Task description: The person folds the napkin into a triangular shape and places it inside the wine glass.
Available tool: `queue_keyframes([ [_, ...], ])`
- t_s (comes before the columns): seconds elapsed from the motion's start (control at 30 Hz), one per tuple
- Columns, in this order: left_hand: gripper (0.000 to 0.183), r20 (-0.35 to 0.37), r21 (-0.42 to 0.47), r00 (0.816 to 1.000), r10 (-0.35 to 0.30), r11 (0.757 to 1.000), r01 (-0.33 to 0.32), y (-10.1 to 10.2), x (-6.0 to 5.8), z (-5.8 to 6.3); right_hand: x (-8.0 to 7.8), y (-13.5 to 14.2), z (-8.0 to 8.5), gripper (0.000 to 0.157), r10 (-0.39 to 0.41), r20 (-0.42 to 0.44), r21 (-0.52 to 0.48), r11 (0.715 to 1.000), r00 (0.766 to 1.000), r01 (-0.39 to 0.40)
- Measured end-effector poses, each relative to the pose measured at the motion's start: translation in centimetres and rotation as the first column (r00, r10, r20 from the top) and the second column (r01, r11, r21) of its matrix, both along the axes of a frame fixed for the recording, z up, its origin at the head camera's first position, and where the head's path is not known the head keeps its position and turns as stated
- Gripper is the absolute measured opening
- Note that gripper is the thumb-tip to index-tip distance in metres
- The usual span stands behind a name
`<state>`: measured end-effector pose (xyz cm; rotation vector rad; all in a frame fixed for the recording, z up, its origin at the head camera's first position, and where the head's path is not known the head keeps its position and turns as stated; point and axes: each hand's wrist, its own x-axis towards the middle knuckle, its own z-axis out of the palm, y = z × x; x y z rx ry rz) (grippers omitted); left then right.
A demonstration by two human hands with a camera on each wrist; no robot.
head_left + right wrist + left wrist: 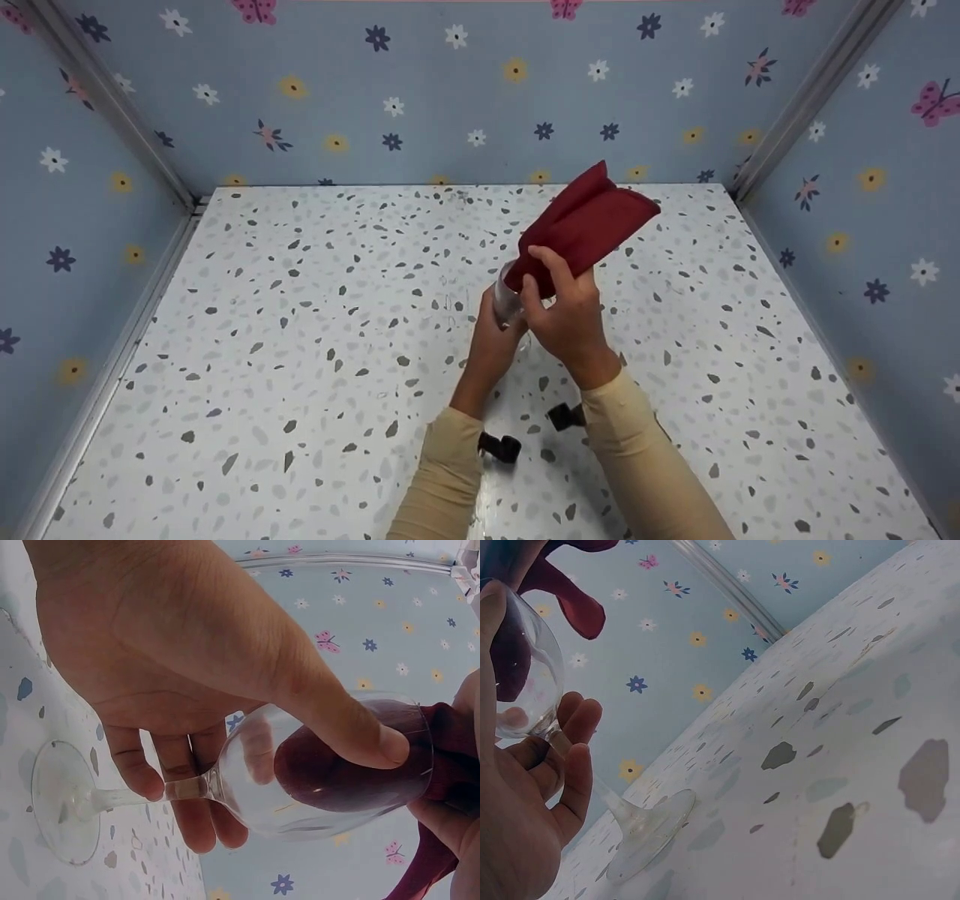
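My left hand (493, 346) grips a clear wine glass (507, 304) around its bowl, thumb along the side and fingers by the stem. The glass is tilted, its mouth toward the right hand and its round foot (656, 834) close over the tabletop. Pushed inside the bowl is a bunched part of a dark red cloth (592, 221); the remainder fans out beyond the rim, up and to the right. My right hand (571, 319) pinches this cloth right at the glass's mouth, thumb and index finger on it. In the right wrist view, the cloth (337, 772) shows through the glass.
A white speckled tabletop (300, 337) lies under both hands. Blue flowered panels (450, 90) enclose it at the back and sides, with metal posts (810, 90) at the corners. Black wrist-camera mounts (501, 448) stick out from the beige sleeves (442, 472).
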<state>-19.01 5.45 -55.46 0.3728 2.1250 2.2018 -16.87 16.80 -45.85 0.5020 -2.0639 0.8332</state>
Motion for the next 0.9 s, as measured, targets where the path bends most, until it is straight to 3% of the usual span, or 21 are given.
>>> queue_keyframes([
  [0.7, 0.072, 0.007, -0.008, 1.0, 0.019, 1.0, -0.019, 0.0, 0.0, -0.3, -0.1, 0.6, -0.8, 0.036, 0.007, 0.014, 0.011, 1.0, 1.0, -0.007],
  [0.9, 0.072, -0.002, 0.035, 1.0, -0.002, 0.999, 0.002, 0.0, 0.0, -0.4, -0.2, 0.8, -1.0, 0.034, 0.015, 0.025, -0.001, 1.0, 1.0, -0.015],
])
